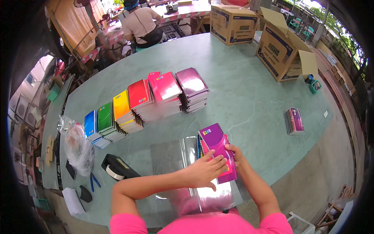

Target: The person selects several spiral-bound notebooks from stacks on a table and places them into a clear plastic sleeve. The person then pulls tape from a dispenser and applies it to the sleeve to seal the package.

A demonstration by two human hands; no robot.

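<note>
A small stack of spiral notebooks with a purple notebook [213, 134] on top is held over the table in front of me. My left hand [204, 168] lies across the purple cover, its fingers stretched out. On the stack's right edge my right hand [236, 156] grips with the thumb on top. Edges of a pink and a blue notebook show beneath the purple one; the rest is hidden. Under the hands and left forearm lie clear plastic sheets or sleeves [168, 154]. Left of them sits a black tape dispenser [124, 167] with a whitish roll.
Notebook piles run diagonally beyond: blue [90, 124], green [105, 116], yellow [122, 104], red [139, 93], pink [166, 86], purple [191, 82]. At left are a plastic bag [80, 146] and blue-handled pliers [92, 181]. At right lie a small notebook bundle [295, 121] and cartons [278, 52].
</note>
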